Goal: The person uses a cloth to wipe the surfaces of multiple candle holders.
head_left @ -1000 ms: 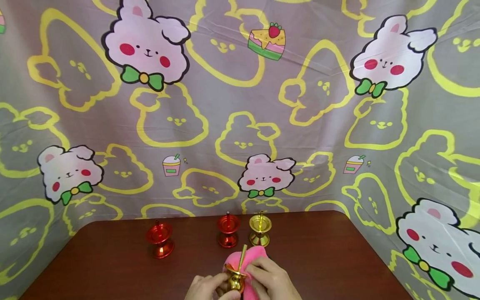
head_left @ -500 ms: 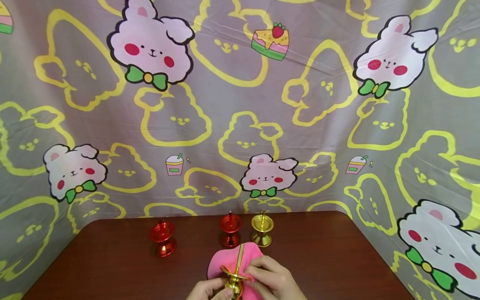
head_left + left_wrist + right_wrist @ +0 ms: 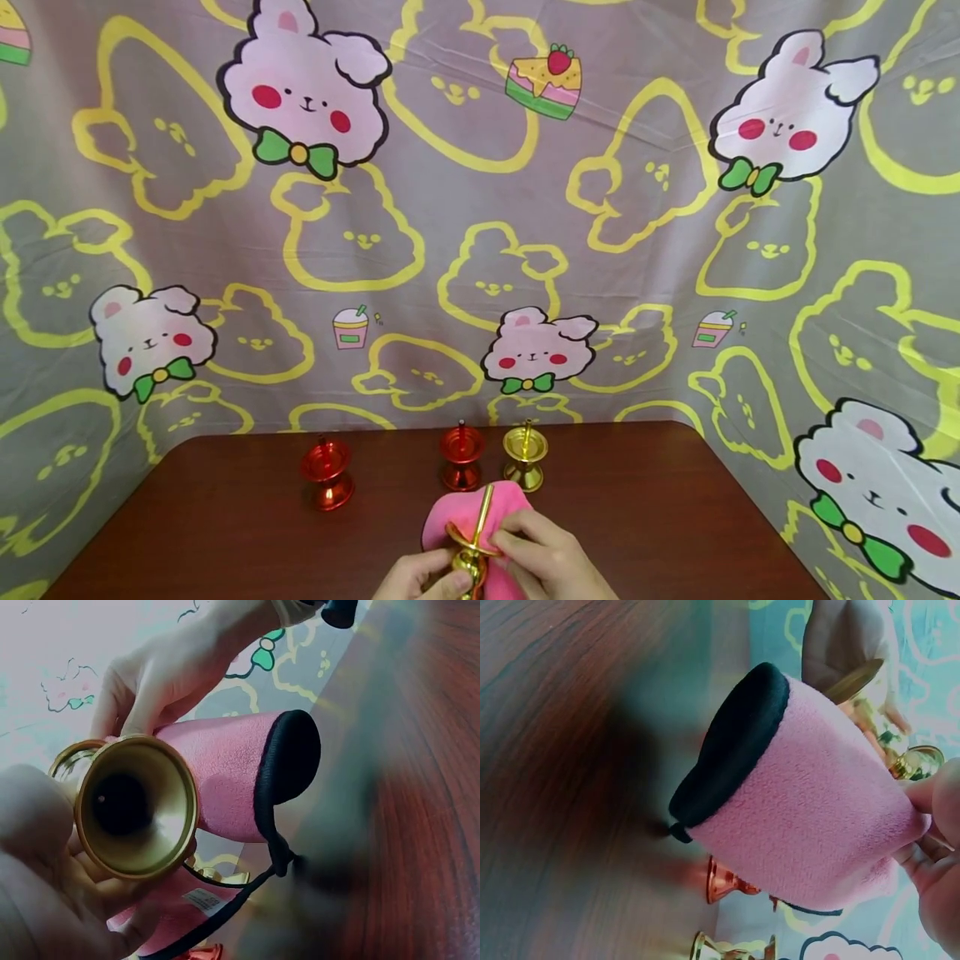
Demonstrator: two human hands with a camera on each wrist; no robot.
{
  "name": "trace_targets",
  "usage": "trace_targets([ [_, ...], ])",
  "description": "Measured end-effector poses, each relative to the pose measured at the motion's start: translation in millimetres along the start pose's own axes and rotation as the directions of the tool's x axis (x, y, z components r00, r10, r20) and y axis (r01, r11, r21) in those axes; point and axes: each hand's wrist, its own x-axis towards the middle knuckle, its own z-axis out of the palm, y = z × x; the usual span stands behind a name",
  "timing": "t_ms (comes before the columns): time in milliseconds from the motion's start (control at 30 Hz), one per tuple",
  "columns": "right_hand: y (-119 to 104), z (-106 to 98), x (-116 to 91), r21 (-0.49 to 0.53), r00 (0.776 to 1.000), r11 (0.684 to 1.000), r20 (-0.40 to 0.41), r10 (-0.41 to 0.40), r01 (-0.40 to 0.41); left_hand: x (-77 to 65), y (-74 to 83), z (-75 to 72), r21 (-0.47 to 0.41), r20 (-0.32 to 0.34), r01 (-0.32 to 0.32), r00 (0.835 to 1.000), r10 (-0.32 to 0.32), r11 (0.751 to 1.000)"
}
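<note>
In the head view my left hand (image 3: pixel 418 577) holds a shiny gold candle holder (image 3: pixel 468 565) by its rounded stem. A thin tube rises from its dish, leaning a little right. My right hand (image 3: pixel 546 552) pinches a pink cloth (image 3: pixel 456 508) against the right side of the dish rim, and the cloth spreads behind the holder. In the left wrist view the hollow base (image 3: pixel 171 806) of the holder faces the camera. The right wrist view shows the soft pink cloth (image 3: pixel 817 795) hanging from thumb and fingertips, its dark edging (image 3: pixel 731 739) at the far end.
Two red candle holders (image 3: pixel 327 477), (image 3: pixel 461 457) stand upright on the brown table (image 3: pixel 225 533). Beside the right-hand one stands another gold candle holder (image 3: pixel 525 457), near the back edge. A curtain (image 3: pixel 637 250) printed with bears encloses the table's back and sides.
The pink cloth has spread out leftward behind the held candle holder. The right hand has stayed near the dish rim, and the left hand still grips the stem. The head view has shifted slightly.
</note>
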Motion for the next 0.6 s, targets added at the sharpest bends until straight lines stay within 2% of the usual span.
trace_targets([
  [100, -2, 0, 0, -0.028, 0.999, 0.999, 0.026, 0.036, -0.035, 0.4, -1.0, 1.4, 0.072, -0.029, -0.001, 1.000, 0.003, 0.997],
  [167, -3, -1, -1, -0.042, 0.997, 0.997, 0.049, 0.060, -0.057, 0.6, -2.3, 2.7, 0.152, -0.057, -0.001, 0.998, 0.010, 0.988],
  [300, -4, -4, -1, -0.060, 0.988, 0.994, 0.117, 0.103, -0.097, 1.2, -5.8, 4.9, 0.340, -0.115, 0.025, 0.993, 0.015, 0.940],
  [433, -5, -6, -1, -0.095, 0.977, 0.990, 0.173, 0.122, -0.107, 3.5, -9.7, 5.9, 0.495, -0.155, 0.062, 0.988, 0.017, 0.867],
  [500, -5, -6, -1, -0.110, 0.973, 0.987, 0.187, 0.134, -0.114, 4.6, -12.1, 6.7, 0.562, -0.168, 0.059, 0.985, 0.044, 0.825],
  [533, -5, -6, -1, -0.117, 0.972, 0.986, 0.189, 0.136, -0.115, 5.1, -13.4, 7.3, 0.595, -0.173, 0.053, 0.983, 0.063, 0.802],
  [600, -5, -6, 0, -0.134, 0.971, 0.984, 0.193, 0.143, -0.118, 6.0, -15.8, 9.0, 0.676, -0.184, 0.030, 0.974, 0.130, 0.736],
])
